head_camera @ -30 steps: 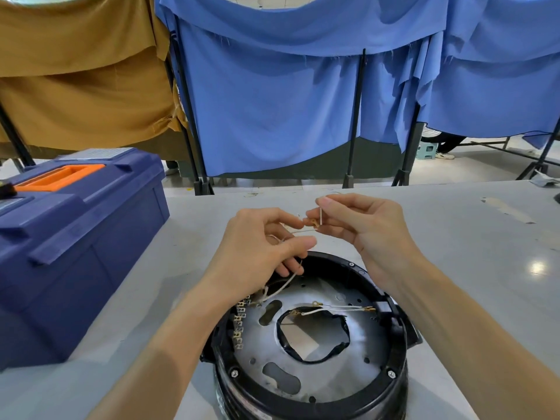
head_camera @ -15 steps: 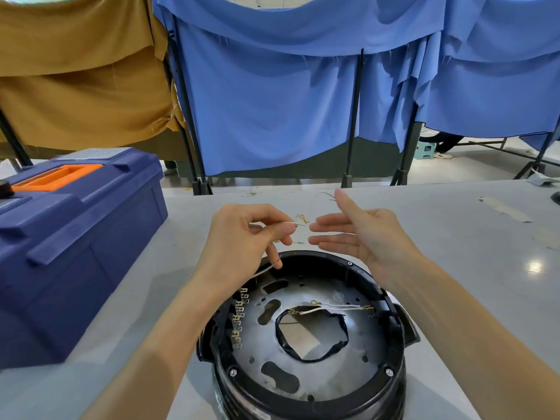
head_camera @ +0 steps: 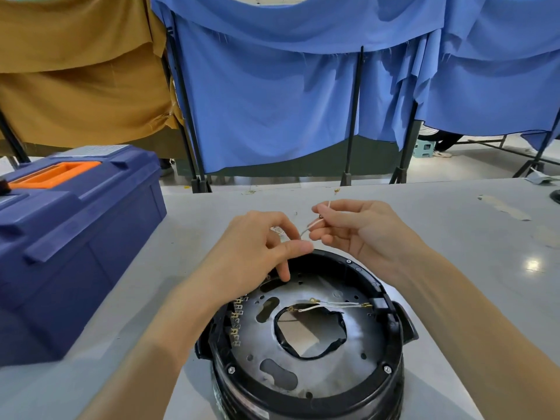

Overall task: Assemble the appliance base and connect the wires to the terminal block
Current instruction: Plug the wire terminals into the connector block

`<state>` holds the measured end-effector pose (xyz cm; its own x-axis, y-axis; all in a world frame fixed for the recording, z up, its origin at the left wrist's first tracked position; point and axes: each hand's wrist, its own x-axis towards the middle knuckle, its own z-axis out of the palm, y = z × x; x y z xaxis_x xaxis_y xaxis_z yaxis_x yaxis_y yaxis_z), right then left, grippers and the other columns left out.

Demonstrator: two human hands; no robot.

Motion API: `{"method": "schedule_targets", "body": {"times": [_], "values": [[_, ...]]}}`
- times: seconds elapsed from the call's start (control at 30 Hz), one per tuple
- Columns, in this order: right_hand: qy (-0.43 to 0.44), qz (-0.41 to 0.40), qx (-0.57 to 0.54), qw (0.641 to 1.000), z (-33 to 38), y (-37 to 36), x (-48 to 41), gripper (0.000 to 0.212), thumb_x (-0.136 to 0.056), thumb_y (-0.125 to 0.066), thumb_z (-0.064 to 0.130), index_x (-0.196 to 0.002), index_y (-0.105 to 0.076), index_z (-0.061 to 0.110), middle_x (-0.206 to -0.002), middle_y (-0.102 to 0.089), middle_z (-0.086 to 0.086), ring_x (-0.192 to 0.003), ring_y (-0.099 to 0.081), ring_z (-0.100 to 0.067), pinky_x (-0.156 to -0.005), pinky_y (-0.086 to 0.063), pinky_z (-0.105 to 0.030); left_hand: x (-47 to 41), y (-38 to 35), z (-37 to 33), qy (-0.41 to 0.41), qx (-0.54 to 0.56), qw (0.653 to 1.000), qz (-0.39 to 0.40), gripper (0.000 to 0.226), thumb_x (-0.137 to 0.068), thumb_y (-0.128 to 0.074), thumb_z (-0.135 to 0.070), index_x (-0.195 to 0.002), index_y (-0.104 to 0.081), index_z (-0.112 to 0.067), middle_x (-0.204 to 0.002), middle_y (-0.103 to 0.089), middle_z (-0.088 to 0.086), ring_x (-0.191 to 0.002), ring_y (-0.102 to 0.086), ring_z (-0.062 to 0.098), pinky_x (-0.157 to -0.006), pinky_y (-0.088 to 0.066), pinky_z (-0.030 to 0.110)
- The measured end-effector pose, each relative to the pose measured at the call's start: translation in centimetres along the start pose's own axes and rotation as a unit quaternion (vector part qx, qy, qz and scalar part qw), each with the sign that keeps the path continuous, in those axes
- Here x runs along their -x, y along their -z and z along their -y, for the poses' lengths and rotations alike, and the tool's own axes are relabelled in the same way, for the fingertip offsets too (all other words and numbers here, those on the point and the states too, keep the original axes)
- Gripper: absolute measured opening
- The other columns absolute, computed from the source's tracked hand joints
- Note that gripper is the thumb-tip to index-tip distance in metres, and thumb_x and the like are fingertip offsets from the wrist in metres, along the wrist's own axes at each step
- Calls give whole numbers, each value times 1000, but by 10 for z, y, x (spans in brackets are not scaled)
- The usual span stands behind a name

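Note:
A round black appliance base (head_camera: 391,353) stands upside down on the grey table (head_camera: 454,268), its metal plate facing up around a central hole. A row of brass terminals (head_camera: 235,324) runs along the plate's left edge. Two white wires (head_camera: 333,306) with brass lugs lie across the plate above the hole. Over the base's far rim, my left hand (head_camera: 257,253) has its fingers curled and pinches the lower end of a thin white wire (head_camera: 307,229). My right hand (head_camera: 360,231) pinches the same wire's upper part between thumb and fingers.
A large blue toolbox (head_camera: 69,237) with an orange handle sits on the table to the left. A small brass lug (head_camera: 337,191) lies near the table's far edge. Blue and tan cloth screens on black stands close off the back. Tape marks (head_camera: 503,207) show at right.
My right hand was open half a second ago; now it pinches the white wire again. My left hand has kept its hold and moved slightly lower toward the base rim.

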<state>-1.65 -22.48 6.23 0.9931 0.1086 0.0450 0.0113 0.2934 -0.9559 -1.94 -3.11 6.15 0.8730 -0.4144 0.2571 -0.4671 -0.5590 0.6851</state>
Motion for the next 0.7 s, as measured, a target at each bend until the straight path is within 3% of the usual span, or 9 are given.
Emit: {"method": "schedule_targets", "body": {"times": [0.07,0.13,0.37,0.47,0.57,0.7], "values": [[9,-16,3,1000,3,1,1,6,-88,-63,-1,-90,-61,-5,-73,-70,-23,-59,-70,-24,-54,-56,-23,-1,-3,0,0,41,999,-5,16,-93,-63,-33,-81,-64,-22,-57,-69,3,-44,-63,18,-45,-42,16],[15,-31,1,999,5,2,2,4,-89,-61,-2,-88,-58,-3,-73,-70,-25,-59,-71,-27,-53,-56,-24,-1,-3,0,1,49,999,-2,19,-95,-61,-26,-78,-65,-18,-53,-65,4,-34,-52,13,-41,-39,18],[70,-47,35,996,-4,3,-1,12,-92,-56,-6,-82,-55,-1,-69,-70,-23,-51,-66,-28,-51,-54,-26,2,5,3,24,54,991,120,23,-94,-62,-32,-78,-69,-17,-44,-50,-4,-43,-36,14,-46,-32,22],[48,-8,32,998,-2,7,-3,9,-92,-58,1,-84,-56,-1,-78,-72,-26,-59,-70,-30,-55,-57,-27,3,12,4,30,55,990,126,23,-94,-62,-33,-80,-70,-17,-44,-50,-5,-41,-34,11,-43,-30,18],[29,29,41,998,3,11,-4,20,-90,-60,17,-85,-61,-2,-88,-73,-24,-69,-72,-32,-60,-58,-28,4,14,4,29,51,991,117,22,-94,-62,-34,-81,-71,-19,-44,-52,-3,-41,-32,12,-42,-29,18],[55,10,29,998,4,16,-6,22,-77,-68,21,-81,-70,-1,-73,-67,-14,-60,-66,-22,-58,-55,-25,3,16,2,27,39,996,74,19,-93,-64,-30,-79,-71,-19,-47,-57,-1,-36,-39,8,-40,-33,14]]}}
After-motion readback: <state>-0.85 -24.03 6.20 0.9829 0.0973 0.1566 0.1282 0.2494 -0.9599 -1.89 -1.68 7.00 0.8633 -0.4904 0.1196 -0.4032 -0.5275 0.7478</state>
